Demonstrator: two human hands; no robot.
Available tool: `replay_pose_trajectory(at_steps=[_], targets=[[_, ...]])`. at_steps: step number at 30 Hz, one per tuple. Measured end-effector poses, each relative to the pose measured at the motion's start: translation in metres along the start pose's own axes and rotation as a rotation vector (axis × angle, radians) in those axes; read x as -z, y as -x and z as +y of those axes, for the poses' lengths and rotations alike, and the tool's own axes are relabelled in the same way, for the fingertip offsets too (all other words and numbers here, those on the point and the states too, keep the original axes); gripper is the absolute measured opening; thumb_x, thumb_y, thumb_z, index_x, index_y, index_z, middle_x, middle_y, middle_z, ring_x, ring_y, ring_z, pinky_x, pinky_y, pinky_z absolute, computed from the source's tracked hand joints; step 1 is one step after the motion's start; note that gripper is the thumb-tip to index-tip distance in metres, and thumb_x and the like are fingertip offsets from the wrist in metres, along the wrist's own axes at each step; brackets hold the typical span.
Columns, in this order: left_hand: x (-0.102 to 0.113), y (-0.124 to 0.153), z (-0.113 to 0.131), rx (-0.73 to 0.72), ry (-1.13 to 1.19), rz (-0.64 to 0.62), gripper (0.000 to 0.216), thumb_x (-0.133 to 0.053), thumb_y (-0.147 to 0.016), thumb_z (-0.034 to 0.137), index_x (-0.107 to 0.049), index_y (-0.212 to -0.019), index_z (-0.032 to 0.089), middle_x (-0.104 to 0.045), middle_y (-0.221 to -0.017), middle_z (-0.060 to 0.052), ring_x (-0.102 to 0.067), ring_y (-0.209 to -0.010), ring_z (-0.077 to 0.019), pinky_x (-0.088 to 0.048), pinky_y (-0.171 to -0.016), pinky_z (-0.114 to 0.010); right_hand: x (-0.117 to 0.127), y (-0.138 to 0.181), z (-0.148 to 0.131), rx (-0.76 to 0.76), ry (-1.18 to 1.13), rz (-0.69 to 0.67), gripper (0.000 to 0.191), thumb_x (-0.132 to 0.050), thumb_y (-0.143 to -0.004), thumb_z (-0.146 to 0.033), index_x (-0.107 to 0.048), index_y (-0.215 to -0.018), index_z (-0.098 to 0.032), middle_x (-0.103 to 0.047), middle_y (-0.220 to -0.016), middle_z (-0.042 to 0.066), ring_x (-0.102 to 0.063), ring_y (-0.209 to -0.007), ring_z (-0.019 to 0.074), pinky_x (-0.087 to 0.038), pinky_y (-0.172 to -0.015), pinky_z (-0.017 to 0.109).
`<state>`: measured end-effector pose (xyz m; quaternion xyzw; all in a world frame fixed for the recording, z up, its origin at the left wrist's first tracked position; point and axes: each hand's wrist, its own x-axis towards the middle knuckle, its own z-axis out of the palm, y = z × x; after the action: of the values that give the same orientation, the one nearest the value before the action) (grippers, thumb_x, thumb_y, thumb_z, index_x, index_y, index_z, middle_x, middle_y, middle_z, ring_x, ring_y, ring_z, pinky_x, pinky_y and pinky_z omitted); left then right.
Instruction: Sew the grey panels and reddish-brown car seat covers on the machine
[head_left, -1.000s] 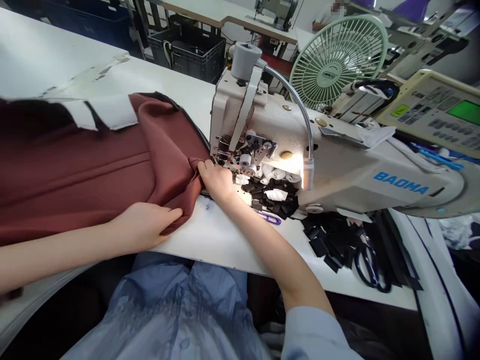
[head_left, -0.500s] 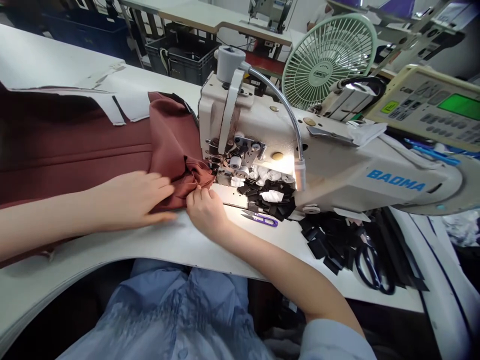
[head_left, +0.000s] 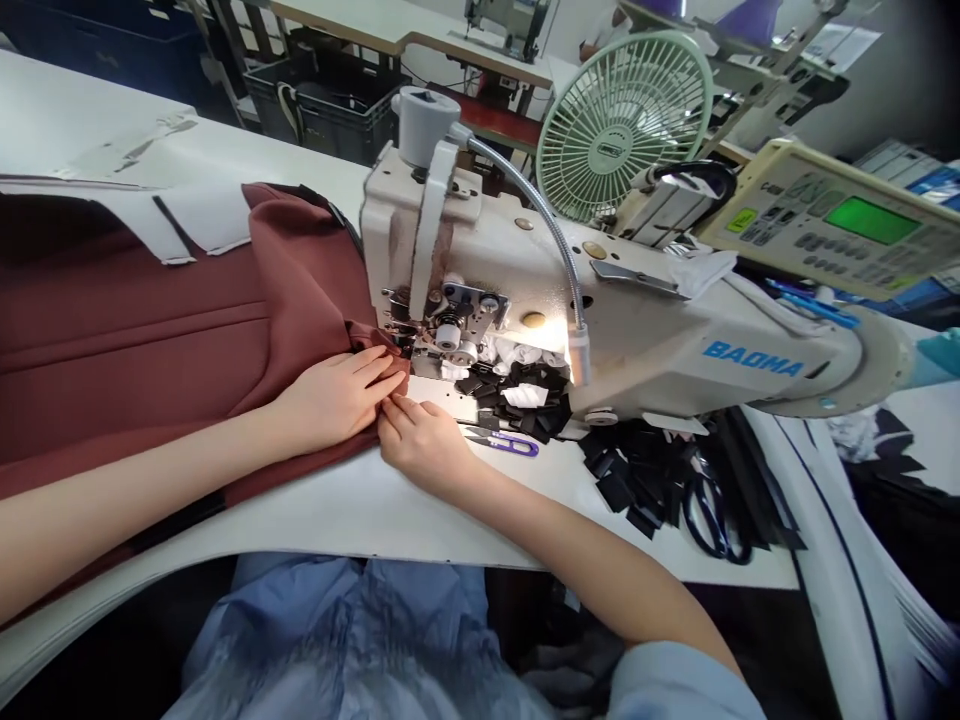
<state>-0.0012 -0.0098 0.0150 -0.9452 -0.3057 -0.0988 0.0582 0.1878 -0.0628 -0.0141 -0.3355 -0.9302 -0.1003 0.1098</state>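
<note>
A rust-brown fabric [head_left: 150, 320] lies spread over the white table [head_left: 360, 505] to the left of a cream BAOMA sewing machine [head_left: 600, 330]. My left hand [head_left: 337, 395] rests flat on the fabric's edge, fingers stretched toward the needle area [head_left: 409, 345]. My right hand [head_left: 424, 440] sits just right of it, fingertips pinching the fabric's corner in front of the presser foot. Both hands touch each other at the fingertips.
Purple thread snips [head_left: 506, 440] lie just right of my right hand. A heap of black and white tabs [head_left: 525, 395] sits under the machine arm, black scissors [head_left: 709, 515] farther right. A green fan [head_left: 622, 125] and control panel [head_left: 832, 225] stand behind.
The bunched fabric corner has been flattened at the needle. My left hand slid right and forward to the presser foot; my right hand stayed beside it, now pinching the edge.
</note>
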Motion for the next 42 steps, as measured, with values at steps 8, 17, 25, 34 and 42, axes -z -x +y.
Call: replay_pose_trajectory(at_steps=[8,17,25,34,42], targets=[[-0.003,-0.003,0.002,-0.048,0.041,0.074,0.037,-0.047,-0.096,0.029,-0.071,-0.119,0.013,-0.069,-0.124,-0.016,-0.057,-0.126,-0.0388,-0.051,-0.092,-0.051,0.096,0.092,0.032,-0.452,-0.126,-0.247,0.026,-0.054,-0.097,-0.017,-0.067,-0.119,-0.019,-0.074,-0.115,0.007,-0.068,-0.096,0.0185,-0.051,-0.078,0.03],[-0.003,-0.003,0.002,-0.066,-0.004,0.176,0.03,-0.046,-0.099,0.031,-0.072,-0.103,0.014,-0.072,-0.12,-0.014,-0.06,-0.122,-0.0376,-0.049,-0.088,-0.048,0.145,0.199,0.058,-0.877,0.382,-0.683,0.014,-0.064,-0.094,-0.027,-0.071,-0.097,-0.014,-0.071,-0.092,0.008,-0.07,-0.087,0.0247,-0.043,-0.064,0.031],[-0.004,-0.001,0.004,0.043,0.125,0.173,0.026,-0.045,-0.097,0.027,-0.07,-0.102,0.021,-0.069,-0.128,-0.009,-0.057,-0.127,-0.031,-0.042,-0.095,-0.048,0.152,0.213,0.073,-0.848,0.275,-0.397,0.015,-0.057,-0.096,-0.022,-0.067,-0.105,-0.016,-0.072,-0.091,0.007,-0.07,-0.08,0.0235,-0.046,-0.065,0.031],[-0.001,-0.005,0.002,0.091,0.189,0.11,0.021,-0.05,-0.09,0.019,-0.069,-0.098,0.019,-0.072,-0.119,-0.008,-0.063,-0.115,-0.0264,-0.039,-0.097,-0.045,0.091,0.072,0.042,-0.565,-0.362,-0.021,0.024,-0.046,-0.102,-0.024,-0.069,-0.096,-0.022,-0.071,-0.097,0.005,-0.068,-0.086,0.0164,-0.051,-0.073,0.025],[-0.002,-0.007,0.001,0.273,0.22,0.142,0.041,-0.067,-0.082,0.03,-0.059,-0.117,0.011,-0.068,-0.112,-0.014,-0.065,-0.097,-0.0287,-0.047,-0.091,-0.043,0.018,-0.024,0.055,-0.197,-0.122,-0.065,0.022,-0.048,-0.102,-0.015,-0.068,-0.11,-0.017,-0.07,-0.113,0.01,-0.063,-0.1,0.0198,-0.049,-0.085,0.029]])
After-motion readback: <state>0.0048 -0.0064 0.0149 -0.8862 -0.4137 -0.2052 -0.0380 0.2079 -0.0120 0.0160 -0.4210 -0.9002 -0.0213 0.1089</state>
